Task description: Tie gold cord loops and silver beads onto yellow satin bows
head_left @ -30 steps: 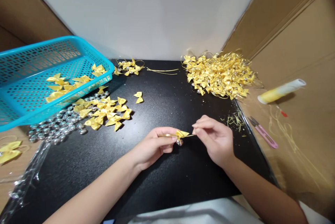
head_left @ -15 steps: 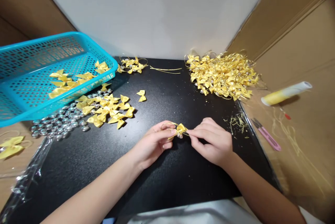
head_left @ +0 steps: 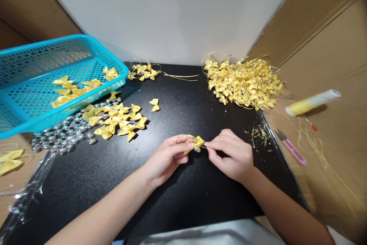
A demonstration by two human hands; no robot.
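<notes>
Between my two hands, above the black table, is a yellow ribbon bow (head_left: 198, 140) with a silver bell-like bead (head_left: 196, 148) beneath it and a loop of gold cord (head_left: 183, 136). My left hand (head_left: 172, 153) pinches the bow's left side between thumb and fingers, the cord loop curving over them. On the other side, the thumb and forefinger of my right hand (head_left: 231, 155) are pressed together at the cord end by the bow's right edge. The exact grip of the right fingertips is too small to make out fully.
A turquoise basket (head_left: 110, 52) holding yellow bows stands at the left. Loose bows (head_left: 123, 119) and silver beads (head_left: 63, 134) lie before it. Finished-looking bows with cords (head_left: 243, 82) form a pile at back right. Pink-handled snips (head_left: 292, 149), cord scraps (head_left: 260, 136) and a tube (head_left: 312, 103) lie right.
Almost nothing differs. Both hands keep their hold on the bow and its cord, and the view has shifted very slightly.
</notes>
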